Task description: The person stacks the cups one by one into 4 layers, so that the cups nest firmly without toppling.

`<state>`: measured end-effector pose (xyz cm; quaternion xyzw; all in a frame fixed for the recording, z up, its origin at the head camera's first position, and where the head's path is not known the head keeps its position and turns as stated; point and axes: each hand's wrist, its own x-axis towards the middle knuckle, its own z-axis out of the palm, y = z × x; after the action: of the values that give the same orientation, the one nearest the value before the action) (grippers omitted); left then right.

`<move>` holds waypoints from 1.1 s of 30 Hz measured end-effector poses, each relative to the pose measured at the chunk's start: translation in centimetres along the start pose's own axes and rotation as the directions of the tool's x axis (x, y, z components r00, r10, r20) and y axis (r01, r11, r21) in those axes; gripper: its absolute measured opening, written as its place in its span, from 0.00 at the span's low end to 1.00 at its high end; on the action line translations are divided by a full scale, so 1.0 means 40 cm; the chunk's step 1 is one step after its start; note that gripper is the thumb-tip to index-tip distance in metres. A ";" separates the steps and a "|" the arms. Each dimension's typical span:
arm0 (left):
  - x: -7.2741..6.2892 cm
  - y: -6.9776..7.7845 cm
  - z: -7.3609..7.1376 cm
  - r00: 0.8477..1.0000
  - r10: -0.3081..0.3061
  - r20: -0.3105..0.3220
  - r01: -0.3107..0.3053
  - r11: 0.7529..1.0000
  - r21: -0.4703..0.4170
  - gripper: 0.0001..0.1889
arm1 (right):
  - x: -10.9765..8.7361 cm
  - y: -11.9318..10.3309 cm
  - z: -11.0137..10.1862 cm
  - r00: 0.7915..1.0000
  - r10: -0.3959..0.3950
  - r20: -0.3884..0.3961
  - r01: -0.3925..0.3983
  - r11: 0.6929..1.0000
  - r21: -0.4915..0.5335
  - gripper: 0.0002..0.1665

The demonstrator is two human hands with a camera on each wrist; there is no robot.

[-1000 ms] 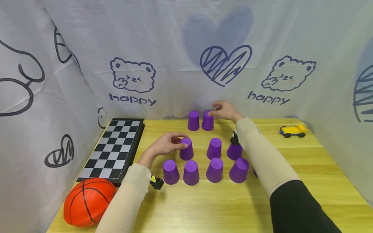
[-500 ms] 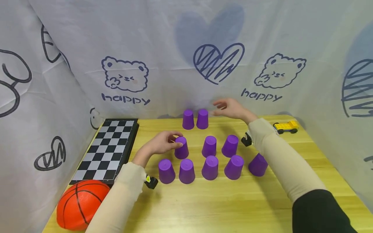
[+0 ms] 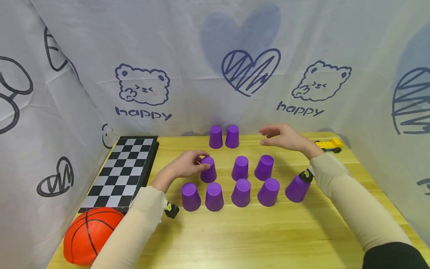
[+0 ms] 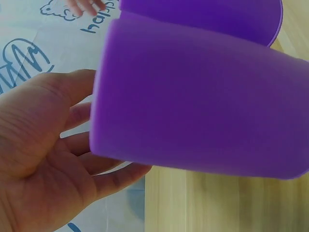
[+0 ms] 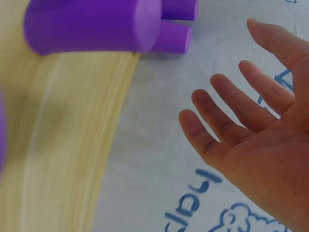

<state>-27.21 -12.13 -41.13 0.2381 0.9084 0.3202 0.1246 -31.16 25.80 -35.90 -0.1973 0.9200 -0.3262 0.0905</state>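
Note:
Purple cups stand upside down in three rows on the wooden table. My left hand (image 3: pixel 184 164) holds the left cup (image 3: pixel 209 171) of the middle row near its top, thumb in front and fingers behind. Seen from the left wrist, that cup fills much of the view, and the fingers (image 4: pixel 77 116) reach behind its narrow end. My right hand (image 3: pixel 285 138) hovers right of the two back cups (image 3: pixel 232 137), fingers spread and nothing in it. Its nearest cup is the right one (image 3: pixel 264 168) of the middle row. Several more cups (image 3: pixel 240 193) form the front row.
A folded chessboard (image 3: pixel 124 172) lies on the left, with a red basketball-patterned object (image 3: pixel 90 235) in front of it. Far right sits a yellow toy car (image 3: pixel 330 145), partly behind the right arm. A printed white curtain (image 3: pixel 195 74) rises behind the table.
My right hand has moved away from the back-row cups, to the right and nearer to me. The left hand stays at its cup. The view has shifted slightly.

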 end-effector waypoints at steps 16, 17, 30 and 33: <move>0.000 0.002 -0.002 1.000 -0.026 0.007 0.026 0.999 0.026 0.26 | -0.085 0.101 0.036 0.998 -0.003 0.067 0.002 1.000 0.013 0.35; 0.002 0.002 -0.004 1.000 -0.027 0.005 0.026 0.999 0.029 0.26 | -0.086 0.105 0.040 0.998 -0.010 0.069 0.009 1.000 0.017 0.35; 0.051 -0.003 -0.065 0.996 -0.036 -0.077 0.041 0.997 0.061 0.26 | -0.087 0.123 0.068 0.996 -0.033 0.086 0.029 0.998 0.050 0.35; 0.067 -0.007 -0.080 0.992 -0.059 -0.110 0.067 0.996 0.066 0.27 | -0.089 0.120 0.068 0.995 -0.037 0.095 0.032 0.998 0.062 0.34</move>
<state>-30.81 -12.64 -39.07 0.1959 0.9316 0.2964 0.0772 -28.58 29.18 -40.93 -0.2258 0.9008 -0.3455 0.1348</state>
